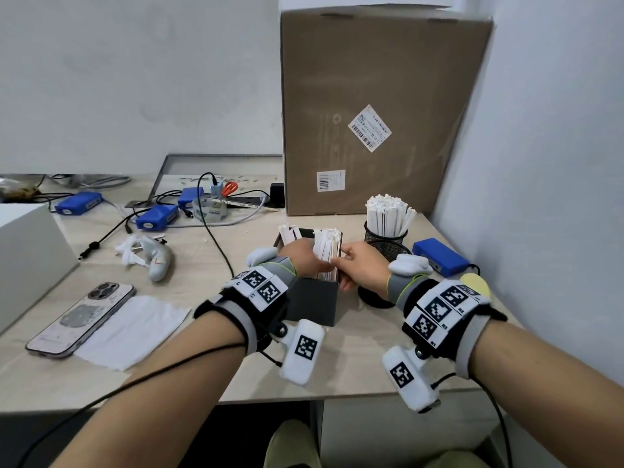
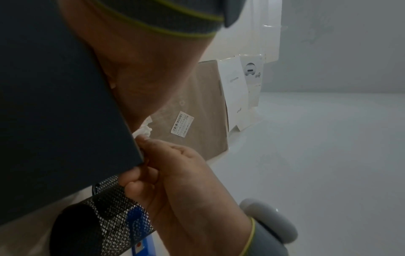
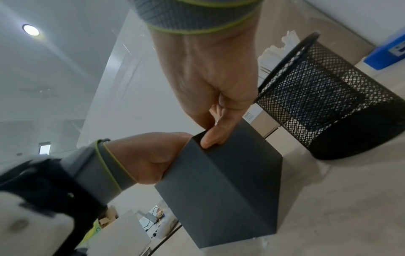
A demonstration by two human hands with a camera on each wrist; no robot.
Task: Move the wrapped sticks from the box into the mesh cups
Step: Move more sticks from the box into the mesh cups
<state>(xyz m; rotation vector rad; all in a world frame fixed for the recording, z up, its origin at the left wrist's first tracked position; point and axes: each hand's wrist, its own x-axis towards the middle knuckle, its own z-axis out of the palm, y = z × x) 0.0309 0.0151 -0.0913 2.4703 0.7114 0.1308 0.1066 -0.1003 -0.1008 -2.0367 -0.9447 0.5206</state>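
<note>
The right hand (image 1: pixel 359 265) reaches over the right rim of the dark box (image 1: pixel 312 300), its fingers curled; the right wrist view shows one fingertip hooked over the box's top corner, and the head view suggests the thumb and forefinger are nipping the wrapped sticks (image 1: pixel 326 249) inside, though the actual pinch is hidden. The left hand (image 1: pixel 302 258) comes in over the box's left rim, its fingers down among the same bundle; whether they are closed round any sticks cannot be told. Both forearms stretch forward, wrists bent down toward the box opening, the hands nearly touching above it.

The box stands upright on the tabletop (image 1: pixel 202 285), and a thick bundle of sticks is left in it, with a few more leaning at its far left corner. Just beyond and to the right of the box, one mesh cup (image 1: pixel 386 239) is already packed with sticks standing upright. A second mesh cup (image 3: pixel 324 97) sits right beside the box, behind the right hand, and looks empty as far as its mesh shows. Judged so, roughly half the job remains: the box's bundle belongs in that nearer cup.
</note>
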